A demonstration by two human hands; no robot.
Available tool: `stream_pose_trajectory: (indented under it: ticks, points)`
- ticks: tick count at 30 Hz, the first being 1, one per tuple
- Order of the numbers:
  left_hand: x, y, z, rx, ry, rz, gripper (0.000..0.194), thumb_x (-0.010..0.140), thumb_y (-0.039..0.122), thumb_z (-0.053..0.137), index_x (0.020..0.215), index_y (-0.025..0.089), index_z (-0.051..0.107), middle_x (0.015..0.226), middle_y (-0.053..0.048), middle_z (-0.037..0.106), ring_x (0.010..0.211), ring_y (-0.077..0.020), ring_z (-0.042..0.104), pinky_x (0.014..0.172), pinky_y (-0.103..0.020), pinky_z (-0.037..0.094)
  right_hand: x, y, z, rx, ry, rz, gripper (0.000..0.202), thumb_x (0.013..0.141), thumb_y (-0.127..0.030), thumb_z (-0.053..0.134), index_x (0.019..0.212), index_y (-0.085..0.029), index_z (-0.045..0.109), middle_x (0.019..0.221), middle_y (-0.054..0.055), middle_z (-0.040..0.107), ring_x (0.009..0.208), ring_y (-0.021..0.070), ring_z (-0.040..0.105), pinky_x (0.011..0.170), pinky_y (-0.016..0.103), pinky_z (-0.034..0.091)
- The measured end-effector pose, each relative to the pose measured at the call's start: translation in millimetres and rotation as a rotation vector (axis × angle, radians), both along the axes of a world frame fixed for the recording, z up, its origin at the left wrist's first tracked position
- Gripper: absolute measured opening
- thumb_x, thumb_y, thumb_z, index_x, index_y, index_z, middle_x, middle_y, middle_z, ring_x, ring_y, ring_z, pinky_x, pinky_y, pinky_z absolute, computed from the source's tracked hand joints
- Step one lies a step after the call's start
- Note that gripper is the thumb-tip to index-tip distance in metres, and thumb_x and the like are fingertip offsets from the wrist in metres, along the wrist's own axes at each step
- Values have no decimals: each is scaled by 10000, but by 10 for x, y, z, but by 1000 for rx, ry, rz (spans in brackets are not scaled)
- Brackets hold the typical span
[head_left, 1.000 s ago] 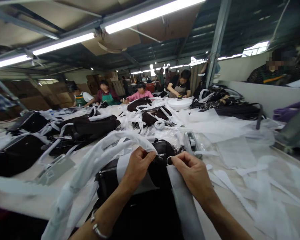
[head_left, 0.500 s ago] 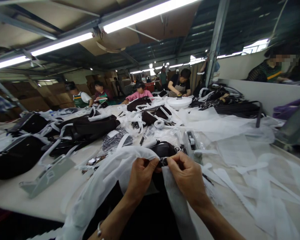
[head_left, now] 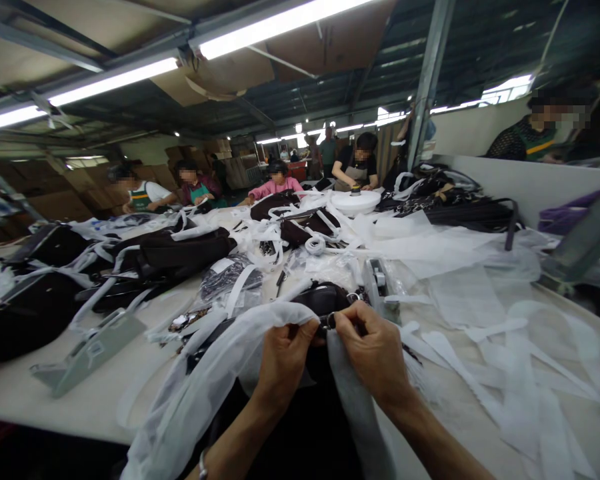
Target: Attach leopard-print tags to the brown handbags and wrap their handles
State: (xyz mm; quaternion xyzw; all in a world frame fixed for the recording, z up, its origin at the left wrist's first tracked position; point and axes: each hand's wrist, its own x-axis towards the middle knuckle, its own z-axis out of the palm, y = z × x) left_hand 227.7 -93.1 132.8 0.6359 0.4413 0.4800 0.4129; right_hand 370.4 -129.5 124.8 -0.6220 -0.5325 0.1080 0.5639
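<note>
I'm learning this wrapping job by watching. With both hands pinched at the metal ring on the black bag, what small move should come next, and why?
Probably draw the white strip under the right hand across the metal ring. The ring looks bare between the fingertips, the left hand pinches the black bag beside it, and white wrap already drapes the bag's left side.

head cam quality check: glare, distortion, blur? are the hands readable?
Head view: ceiling tube lights blown out, window too; strong wide-angle bending at the edges, steel post leans; white wrap strips at right smear soft; co-workers' faces pixelated. Left hand and right hand evenly lit, sharp, pinching at a metal ring on the black bag.
</note>
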Motion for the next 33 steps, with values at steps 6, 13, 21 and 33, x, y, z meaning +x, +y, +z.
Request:
stream_pose_trajectory:
  ticks: [6, 13, 21, 33]
  points:
    - [24, 17, -13, 9, 11, 15, 252, 851, 378, 643, 764, 148, 699, 655, -22, 724, 628, -179, 700, 587, -226, 525, 24, -28, -48, -46, 98, 0, 224, 863, -349, 594, 695, -201, 605, 617, -35, 607, 570, 124, 533, 576, 239, 394]
    - [30, -6, -61, 15, 19, 32, 257, 852, 391, 645, 791, 146, 694, 680, -29, 731, 639, -185, 704, 597, -232, 528, 16, -32, -80, -33, 159, 5, 212, 869, -353, 594, 726, -201, 632, 649, -28, 629, 603, 130, 562, 606, 241, 418]
    - [45, -24, -112, -14, 27, 45, 278, 855, 415, 634, 837, 144, 696, 729, -37, 736, 680, -201, 707, 637, -257, 541, 23, -67, -93, 37, 33, -7, 205, 882, -333, 588, 732, -204, 641, 647, -26, 639, 594, 128, 572, 604, 246, 414]
    - [24, -109, -210, 55, 106, -49, 251, 908, 422, 577, 860, 184, 642, 792, -15, 669, 750, -186, 662, 707, -274, 526, 103, -91, -165, -9, -23, 58, 185, 887, -286, 566, 727, -201, 605, 641, -31, 606, 593, 125, 542, 605, 249, 392]
